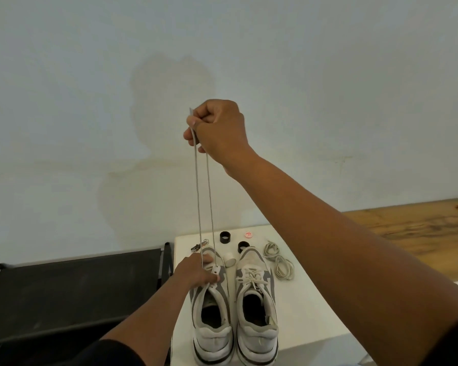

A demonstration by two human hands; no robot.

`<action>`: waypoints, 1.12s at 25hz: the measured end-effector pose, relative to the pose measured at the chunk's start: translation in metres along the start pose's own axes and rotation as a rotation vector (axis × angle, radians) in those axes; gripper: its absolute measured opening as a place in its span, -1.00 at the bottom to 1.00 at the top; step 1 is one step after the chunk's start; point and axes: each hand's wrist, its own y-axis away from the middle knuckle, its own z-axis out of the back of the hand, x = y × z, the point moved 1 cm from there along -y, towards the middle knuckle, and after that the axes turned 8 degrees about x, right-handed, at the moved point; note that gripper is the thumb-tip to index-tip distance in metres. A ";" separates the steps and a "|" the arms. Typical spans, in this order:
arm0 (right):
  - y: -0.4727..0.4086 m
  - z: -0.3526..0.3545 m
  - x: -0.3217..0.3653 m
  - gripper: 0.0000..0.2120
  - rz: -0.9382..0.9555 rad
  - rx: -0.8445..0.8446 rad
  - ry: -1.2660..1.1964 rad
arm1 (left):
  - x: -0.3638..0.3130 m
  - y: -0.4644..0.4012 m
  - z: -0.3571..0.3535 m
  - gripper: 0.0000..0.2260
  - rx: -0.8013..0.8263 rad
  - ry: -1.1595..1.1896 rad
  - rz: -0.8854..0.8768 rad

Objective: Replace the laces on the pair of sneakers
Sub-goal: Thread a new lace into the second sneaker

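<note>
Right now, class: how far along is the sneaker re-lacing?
Early. The left sneaker has a lace threaded at its front eyelets only; the right hand pulls both ends up while the left hand steadies it. The right sneaker is laced and tied. A loose lace lies beside it.

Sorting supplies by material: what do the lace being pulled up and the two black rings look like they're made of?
Thin grey lace: apparently woven textile cord; matte, hangs limp yet straight under pull. Short black rings: probably plastic; smooth, rigid, hollow walls, though too small to be sure.
</note>
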 end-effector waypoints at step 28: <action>0.115 -0.020 -0.219 -0.78 -0.400 0.202 0.935 | 0.073 0.031 0.039 -0.77 0.019 0.231 0.383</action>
